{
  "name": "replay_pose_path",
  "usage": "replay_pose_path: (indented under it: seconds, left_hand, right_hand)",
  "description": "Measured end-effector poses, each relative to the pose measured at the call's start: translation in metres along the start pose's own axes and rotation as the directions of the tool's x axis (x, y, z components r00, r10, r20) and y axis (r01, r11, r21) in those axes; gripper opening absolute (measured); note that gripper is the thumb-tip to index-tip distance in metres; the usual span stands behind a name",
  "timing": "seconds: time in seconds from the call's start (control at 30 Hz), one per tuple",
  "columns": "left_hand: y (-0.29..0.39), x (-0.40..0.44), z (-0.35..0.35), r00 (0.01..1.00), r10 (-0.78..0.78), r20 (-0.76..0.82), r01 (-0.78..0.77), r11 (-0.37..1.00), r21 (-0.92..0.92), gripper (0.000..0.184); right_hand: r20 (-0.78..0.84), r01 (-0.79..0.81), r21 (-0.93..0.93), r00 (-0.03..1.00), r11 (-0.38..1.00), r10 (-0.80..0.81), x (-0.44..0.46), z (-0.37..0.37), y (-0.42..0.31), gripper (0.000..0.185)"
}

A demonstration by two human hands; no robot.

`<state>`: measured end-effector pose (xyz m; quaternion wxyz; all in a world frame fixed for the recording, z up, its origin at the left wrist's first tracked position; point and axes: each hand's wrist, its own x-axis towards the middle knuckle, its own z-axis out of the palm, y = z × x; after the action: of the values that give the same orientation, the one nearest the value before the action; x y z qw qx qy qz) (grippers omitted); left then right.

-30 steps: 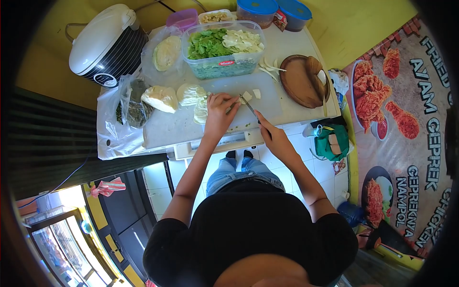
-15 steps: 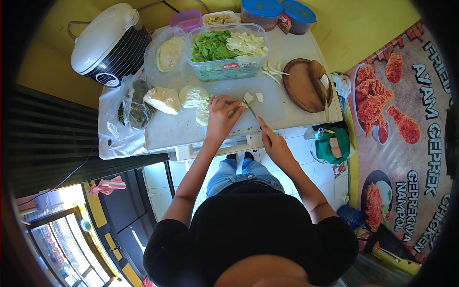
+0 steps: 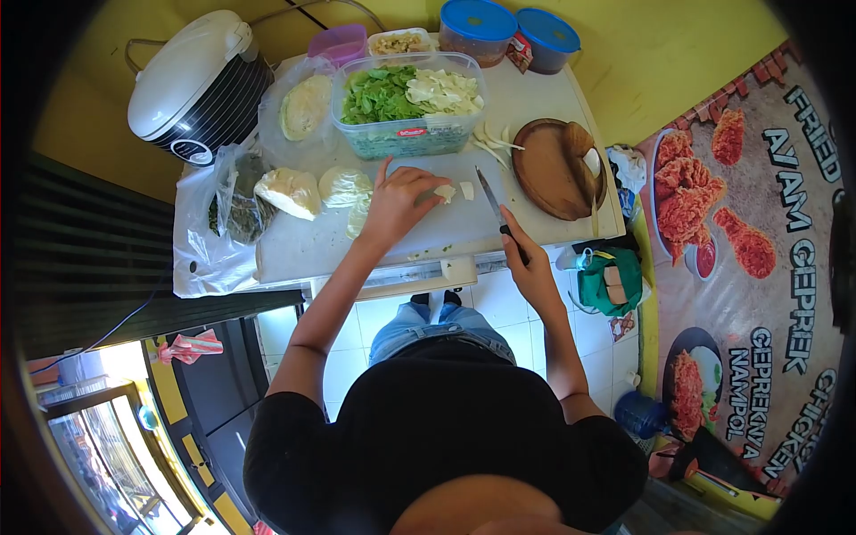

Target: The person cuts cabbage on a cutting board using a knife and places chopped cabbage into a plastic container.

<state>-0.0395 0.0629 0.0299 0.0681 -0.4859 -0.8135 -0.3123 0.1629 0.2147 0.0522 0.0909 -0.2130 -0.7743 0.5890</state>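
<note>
At the cutting board, my left hand has its thumb and index finger closed on a small pale piece of cabbage. Another small cut piece lies just to the right. My right hand grips a knife by its dark handle, blade pointing away from me and raised apart from the pieces. Left of my left hand sit a cabbage chunk and loose cabbage leaves, partly hidden by the hand. Beyond the board stands a clear tub of chopped greens and cabbage.
A wooden mortar with pestle stands at the right, beside pale strips. Half a cabbage in plastic and a rice cooker are on the left. Blue-lidded containers line the back near a purple bowl.
The knife has come away from the cabbage piece and swung right, its blade now lifted. My left hand has turned and its fingers have shifted on the piece. The view has moved slightly.
</note>
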Motion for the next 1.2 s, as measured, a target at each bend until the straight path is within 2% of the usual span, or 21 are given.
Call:
replay_pose_path:
  seconds: [0.07, 0.1, 0.17, 0.2, 0.27, 0.3, 0.37, 0.4, 0.47, 0.5, 0.6, 0.67, 0.77, 0.8, 0.87, 0.97, 1.03, 1.1, 1.13, 1.17, 1.2]
  left_hand:
    - [-0.006, 0.013, -0.001, 0.997, -0.034, 0.073, 0.044, 0.988, -0.149, 0.036]
    - [-0.008, 0.019, -0.001, 0.997, -0.029, 0.071, 0.040, 0.988, -0.148, 0.036]
    - [-0.011, 0.026, 0.001, 0.953, -0.124, 0.276, 0.189, 0.957, -0.221, 0.041]
    - [-0.012, 0.028, 0.003, 0.954, -0.122, 0.274, 0.187, 0.957, -0.223, 0.041]
    - [-0.016, 0.034, 0.007, 0.881, -0.133, 0.454, 0.341, 0.843, -0.415, 0.046]
    - [-0.016, 0.037, 0.010, 0.881, -0.133, 0.453, 0.342, 0.842, -0.417, 0.046]
    - [-0.016, 0.042, 0.013, 0.899, 0.013, 0.438, 0.216, 0.857, -0.469, 0.049]
    - [-0.016, 0.044, 0.015, 0.899, 0.011, 0.438, 0.217, 0.857, -0.467, 0.049]
    - [-0.014, 0.052, 0.018, 0.874, 0.100, 0.476, 0.099, 0.922, -0.375, 0.046]
    - [-0.013, 0.055, 0.018, 0.874, 0.100, 0.476, 0.097, 0.923, -0.372, 0.046]
    - [-0.010, 0.062, 0.018, 0.831, 0.174, 0.529, 0.014, 0.943, -0.332, 0.036]
    - [-0.011, 0.063, 0.023, 0.812, 0.304, 0.498, -0.141, 0.930, -0.339, 0.027]
    - [-0.009, 0.062, 0.026, 0.804, 0.352, 0.478, -0.201, 0.919, -0.338, 0.022]
    - [-0.008, 0.061, 0.024, 0.804, 0.352, 0.480, -0.202, 0.920, -0.337, 0.022]
    - [-0.005, 0.059, 0.020, 0.789, 0.266, 0.554, -0.024, 0.914, -0.405, 0.021]
    - [-0.010, 0.055, 0.017, 0.814, 0.254, 0.523, 0.050, 0.865, -0.499, 0.021]
    - [-0.004, 0.054, 0.004, 0.824, 0.212, 0.526, 0.080, 0.875, -0.478, 0.021]
    - [0.004, 0.061, -0.015, 0.836, 0.172, 0.521, 0.101, 0.885, -0.455, 0.021]
    - [0.009, 0.065, -0.026, 0.884, 0.168, 0.435, 0.075, 0.870, -0.488, 0.022]
    - [0.013, 0.071, -0.037, 0.925, 0.161, 0.345, 0.045, 0.853, -0.520, 0.024]
    - [0.018, 0.079, -0.050, 0.927, 0.161, 0.339, 0.041, 0.856, -0.516, 0.024]
  right_hand:
    - [0.002, -0.002, -0.008, 1.000, 1.000, 0.002, 0.003, -0.003, 0.002, 0.045]
    - [0.005, -0.004, -0.016, 1.000, 1.000, 0.004, 0.006, -0.004, 0.003, 0.045]
    - [0.005, -0.006, -0.008, 1.000, 1.000, 0.006, 0.009, -0.005, 0.006, 0.045]
    - [0.009, -0.009, 0.000, 1.000, 1.000, 0.009, 0.011, -0.006, 0.007, 0.044]
    - [0.008, -0.009, -0.013, 1.000, 1.000, 0.009, 0.013, -0.009, 0.008, 0.044]
    - [0.010, -0.012, -0.021, 1.000, 1.000, 0.012, 0.014, -0.010, 0.009, 0.044]
    - [-0.001, -0.005, -0.004, 1.000, 1.000, 0.005, 0.015, -0.011, 0.011, 0.045]
    - [-0.014, 0.005, 0.016, 1.000, 1.000, -0.005, 0.016, -0.011, 0.011, 0.045]
    - [-0.012, -0.005, 0.010, 1.000, 1.000, 0.005, 0.017, -0.012, 0.011, 0.045]
    - [-0.012, -0.017, 0.002, 1.000, 1.000, 0.017, 0.018, -0.013, 0.011, 0.044]
    - [0.000, -0.020, -0.013, 1.000, 1.000, 0.020, 0.021, -0.014, 0.013, 0.044]
    - [0.008, -0.015, -0.013, 1.000, 1.000, 0.015, 0.023, -0.014, 0.014, 0.044]
    - [0.026, -0.019, -0.010, 0.999, 1.000, 0.019, 0.027, -0.014, 0.011, 0.044]
    - [0.034, -0.030, -0.005, 0.999, 1.000, 0.030, 0.028, -0.014, 0.010, 0.044]
    - [0.026, -0.007, -0.004, 1.000, 1.000, 0.008, 0.030, -0.014, 0.012, 0.044]
    - [0.004, 0.061, -0.002, 0.998, 0.998, -0.061, 0.035, -0.010, 0.023, 0.044]
    - [-0.009, 0.115, -0.001, 0.993, 0.993, -0.115, 0.038, -0.010, 0.022, 0.044]
    - [0.069, -0.037, 0.018, 0.997, 0.999, 0.036, 0.039, -0.013, 0.016, 0.044]
    - [0.068, -0.028, 0.019, 0.997, 0.999, 0.027, 0.041, -0.011, 0.019, 0.044]
    - [0.051, 0.048, 0.023, 0.997, 0.999, -0.049, 0.044, -0.008, 0.026, 0.044]
    - [0.035, 0.124, 0.024, 0.992, 0.992, -0.125, 0.046, -0.007, 0.029, 0.044]
